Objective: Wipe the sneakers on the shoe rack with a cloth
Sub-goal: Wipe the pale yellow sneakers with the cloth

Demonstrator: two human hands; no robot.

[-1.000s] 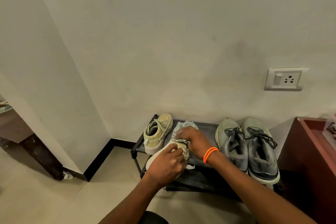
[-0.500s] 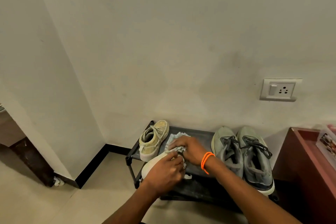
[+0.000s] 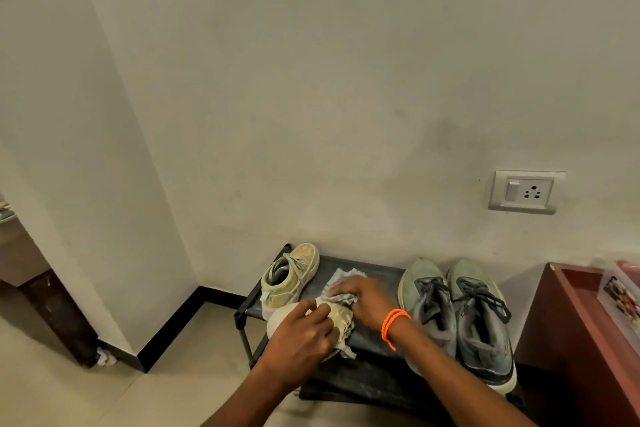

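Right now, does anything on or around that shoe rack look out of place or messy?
A few small things. The beige sneaker stands alone at the shoe rack's left end while its mate is held tipped for wiping. A crumpled scrap lies on the floor at the wall corner, left. The wall above has smudges.

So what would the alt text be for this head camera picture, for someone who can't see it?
A person's left hand holds a pale sneaker on a low black shoe rack while the right hand presses a cloth against it. Another pale sneaker and a grey pair sit alongside, below a wall socket.
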